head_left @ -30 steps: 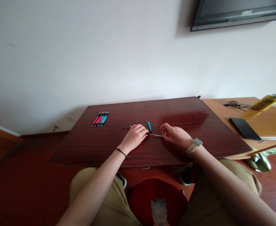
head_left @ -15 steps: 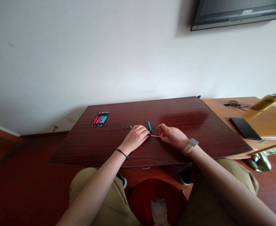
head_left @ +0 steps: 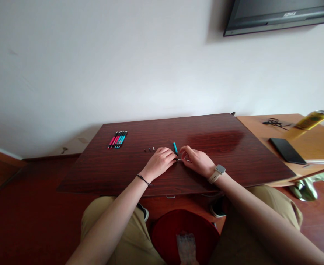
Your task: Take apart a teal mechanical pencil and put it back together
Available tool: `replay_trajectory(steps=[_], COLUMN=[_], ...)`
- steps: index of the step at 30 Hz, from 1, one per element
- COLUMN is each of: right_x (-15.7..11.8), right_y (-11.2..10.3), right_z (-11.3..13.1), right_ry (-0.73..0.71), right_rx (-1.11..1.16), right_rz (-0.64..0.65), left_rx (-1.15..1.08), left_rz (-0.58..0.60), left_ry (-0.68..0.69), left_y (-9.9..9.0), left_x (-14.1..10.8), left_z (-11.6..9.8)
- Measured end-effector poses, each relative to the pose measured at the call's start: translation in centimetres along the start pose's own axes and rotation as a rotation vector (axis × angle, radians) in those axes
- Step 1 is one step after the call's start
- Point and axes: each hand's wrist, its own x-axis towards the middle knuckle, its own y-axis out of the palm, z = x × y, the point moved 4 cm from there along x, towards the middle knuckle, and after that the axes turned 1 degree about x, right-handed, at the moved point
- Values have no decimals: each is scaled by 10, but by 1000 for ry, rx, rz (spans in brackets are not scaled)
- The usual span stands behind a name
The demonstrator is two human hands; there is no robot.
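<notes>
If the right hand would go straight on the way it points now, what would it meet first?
Most likely the left hand, which faces the right hand across a small gap bridged by a thin rod. The teal tube seems just off that line, though depth is unclear.

Pale wall [head_left: 150, 66] above a reddish wooden floor [head_left: 34, 221]

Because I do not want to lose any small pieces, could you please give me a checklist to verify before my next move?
1. Left hand holds the dark piece: ok, at its fingertips.
2. Right hand holds the thin rod: ok.
3. Rod's end inside the dark piece: cannot tell, too small.
4. Three small parts visible: ok, apart on the table.
5. Teal tube out of the hands: ok, lying just beyond them.
</notes>
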Motion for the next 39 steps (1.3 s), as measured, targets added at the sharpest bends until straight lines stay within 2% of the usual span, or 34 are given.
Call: replay_trajectory(steps=[6,10,18,25,29,32,39], right_x=[-1,0,-2,0,1,0,-11], right_y=[-10,-6,3,-2,-15,-29,-54], right_z=[-6,-11,-1,-8,-22,-38,-72], right_ry=[-23,-10,-51,-35,16,110,363], right_rx=[68,56,41,77,48,9,-29], right_rz=[-41,-12,-101,-126,-176,-240,-326], left_rx=[-3,-5,-26,-42,-37,3,87], left_rz=[-30,-38,-40,-53,-115,-138,-104], left_ry=[-37,-47,-42,-114,-216,-320,-446], left_y=[-1,-2,-2,-10,-25,-34,-34], left_x=[-2,-2,-3,-4,-10,-21,-42], left_z=[3,3,3,6,21,39,73])
